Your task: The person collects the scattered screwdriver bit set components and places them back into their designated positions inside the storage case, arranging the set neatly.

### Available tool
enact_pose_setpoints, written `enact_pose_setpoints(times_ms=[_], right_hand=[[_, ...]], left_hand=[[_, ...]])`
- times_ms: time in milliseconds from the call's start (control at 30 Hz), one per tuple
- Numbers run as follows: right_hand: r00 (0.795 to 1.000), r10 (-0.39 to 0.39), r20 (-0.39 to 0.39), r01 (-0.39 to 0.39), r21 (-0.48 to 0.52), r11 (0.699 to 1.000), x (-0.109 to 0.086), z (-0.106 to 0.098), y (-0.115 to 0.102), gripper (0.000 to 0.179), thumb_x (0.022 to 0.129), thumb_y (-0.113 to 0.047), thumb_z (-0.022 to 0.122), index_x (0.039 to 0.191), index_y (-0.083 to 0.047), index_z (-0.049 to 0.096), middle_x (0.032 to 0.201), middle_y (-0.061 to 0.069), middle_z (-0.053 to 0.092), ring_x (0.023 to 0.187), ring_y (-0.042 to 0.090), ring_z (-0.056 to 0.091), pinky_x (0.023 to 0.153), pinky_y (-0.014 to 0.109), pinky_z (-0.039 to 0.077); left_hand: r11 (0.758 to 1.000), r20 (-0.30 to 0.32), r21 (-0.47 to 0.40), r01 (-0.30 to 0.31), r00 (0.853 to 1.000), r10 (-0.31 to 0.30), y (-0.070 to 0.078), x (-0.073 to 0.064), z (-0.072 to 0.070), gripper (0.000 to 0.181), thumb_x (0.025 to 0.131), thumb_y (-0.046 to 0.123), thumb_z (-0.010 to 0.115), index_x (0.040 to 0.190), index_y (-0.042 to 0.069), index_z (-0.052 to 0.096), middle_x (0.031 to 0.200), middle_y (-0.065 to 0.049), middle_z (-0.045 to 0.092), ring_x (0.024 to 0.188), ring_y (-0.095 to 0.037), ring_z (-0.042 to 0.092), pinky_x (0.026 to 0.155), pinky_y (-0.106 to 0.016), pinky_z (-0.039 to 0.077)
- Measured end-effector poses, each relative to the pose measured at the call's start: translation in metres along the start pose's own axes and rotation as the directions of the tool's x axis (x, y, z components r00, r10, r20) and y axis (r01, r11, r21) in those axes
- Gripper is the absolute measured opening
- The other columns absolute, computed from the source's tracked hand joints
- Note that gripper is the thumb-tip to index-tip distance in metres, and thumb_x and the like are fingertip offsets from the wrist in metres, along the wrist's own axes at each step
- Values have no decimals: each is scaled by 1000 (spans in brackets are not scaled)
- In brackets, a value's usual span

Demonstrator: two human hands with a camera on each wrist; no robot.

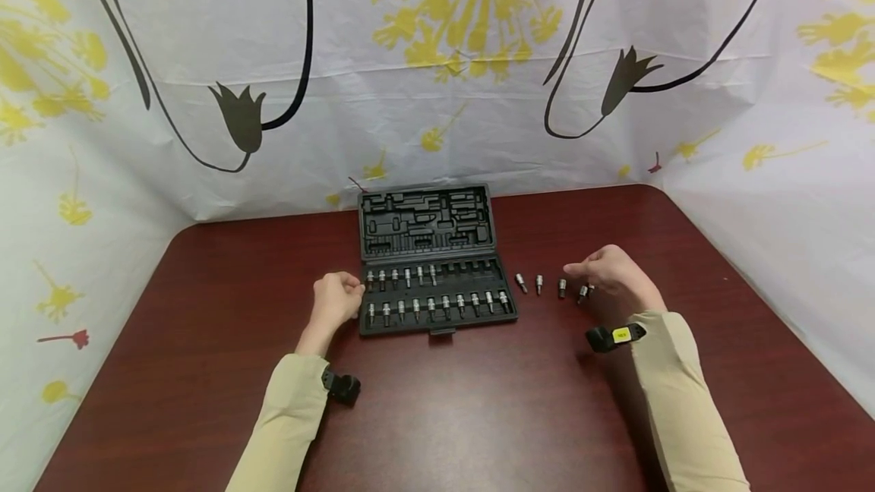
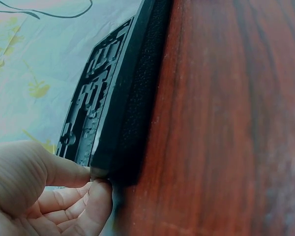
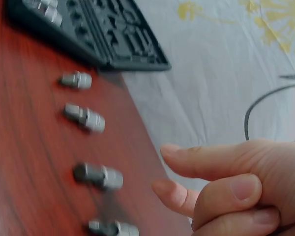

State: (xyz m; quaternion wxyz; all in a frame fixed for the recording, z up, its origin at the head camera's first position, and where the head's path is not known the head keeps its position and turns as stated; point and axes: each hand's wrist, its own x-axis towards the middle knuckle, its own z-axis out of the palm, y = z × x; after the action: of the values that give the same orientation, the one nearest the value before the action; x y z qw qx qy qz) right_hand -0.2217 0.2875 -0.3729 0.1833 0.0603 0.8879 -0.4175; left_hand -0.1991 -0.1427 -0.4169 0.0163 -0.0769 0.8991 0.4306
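Observation:
A black plastic socket case (image 1: 403, 331) lies open on the table, lid raised at the back. Two rows of metal bit sockets (image 1: 431, 308) sit inside it, and the right part of the upper row shows bare slots. My left hand (image 1: 336, 298) pinches the case's left edge between thumb and forefinger, as the left wrist view shows close up. To the right of the case, several loose bit sockets (image 3: 98, 176) lie in a line on the wood. Just over the right end of that line is my right hand (image 1: 611, 272), thumb and forefinger apart with nothing between them.
The dark red wooden table (image 1: 437, 416) reaches back to a white curtain (image 1: 437, 120) with yellow and grey flower prints. Its back corners are rounded. A small black camera is strapped to each wrist.

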Motion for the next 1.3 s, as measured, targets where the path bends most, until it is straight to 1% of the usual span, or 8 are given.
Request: enact_pose_setpoints(times_ms=[100, 133, 233, 433, 633, 867, 1033, 1300], right_hand=[[999, 38, -7, -38, -9, 999, 1, -6, 8, 46, 87, -26, 65, 50, -16, 39, 46, -8, 27, 44, 9, 20, 42, 25, 21], [999, 47, -6, -47, -7, 999, 1, -7, 11, 49, 87, -26, 64, 49, -17, 35, 45, -8, 26, 44, 9, 20, 41, 25, 21], [998, 64, -15, -65, -29, 997, 1, -12, 16, 49, 87, -23, 64, 49, -19, 32, 46, -8, 27, 43, 8, 21, 42, 25, 24], [996, 71, -59, -74, -56, 996, -3, -16, 21, 47, 83, -17, 66, 49, -18, 33, 46, -8, 28, 43, 8, 26, 43, 25, 29], [991, 97, -90, -109, -146, 983, 0, -17, 23, 42, 80, -20, 68, 48, -18, 41, 45, -8, 31, 42, 8, 29, 43, 26, 28], [986, 112, -125, -137, -217, 966, 4, -16, 24, 35, 77, -19, 67, 50, -14, 46, 47, -6, 35, 46, 11, 37, 46, 28, 33], [989, 94, -114, -114, -186, 976, 5, -15, 25, 34, 74, -16, 65, 47, -15, 44, 45, -7, 37, 43, 9, 36, 45, 26, 33], [993, 107, -44, -112, -161, 981, 7, -18, 29, 43, 81, -20, 62, 43, -18, 40, 43, -7, 33, 43, 9, 29, 43, 25, 26]], left_hand=[[1000, -4, 0, 3, 1000, -3, -1, -1, 0, 12, 89, 5, 60, 91, -6, 63, 82, -19, 66, 50, -16, 59, 48, -29, 52], [1000, -4, -1, 3, 1000, -3, -2, -1, -1, 12, 89, 5, 60, 91, -6, 63, 82, -19, 66, 50, -16, 59, 48, -30, 52], [1000, -2, -4, 4, 1000, -4, -3, -2, -1, 11, 88, 4, 60, 91, -6, 63, 81, -19, 65, 50, -15, 59, 48, -30, 52], [1000, -5, -13, 1, 1000, -1, -4, -1, 0, 11, 88, 4, 60, 90, -6, 63, 79, -18, 65, 50, -15, 58, 48, -29, 52], [1000, -14, -12, -1, 1000, 1, -4, -2, 0, 11, 89, 5, 60, 89, -6, 63, 78, -17, 64, 49, -16, 58, 47, -29, 51], [1000, -10, -6, 0, 1000, 0, -3, -1, 0, 12, 89, 5, 60, 90, -6, 63, 79, -18, 65, 50, -16, 59, 48, -29, 51], [1000, -22, 0, -3, 1000, 3, -3, 0, 0, 11, 88, 4, 60, 90, -6, 63, 77, -17, 64, 48, -15, 58, 48, -30, 51], [1000, -7, 4, 1, 1000, -1, 0, 2, 1, 11, 89, 5, 60, 90, -5, 63, 79, -17, 66, 48, -15, 58, 48, -30, 51]])
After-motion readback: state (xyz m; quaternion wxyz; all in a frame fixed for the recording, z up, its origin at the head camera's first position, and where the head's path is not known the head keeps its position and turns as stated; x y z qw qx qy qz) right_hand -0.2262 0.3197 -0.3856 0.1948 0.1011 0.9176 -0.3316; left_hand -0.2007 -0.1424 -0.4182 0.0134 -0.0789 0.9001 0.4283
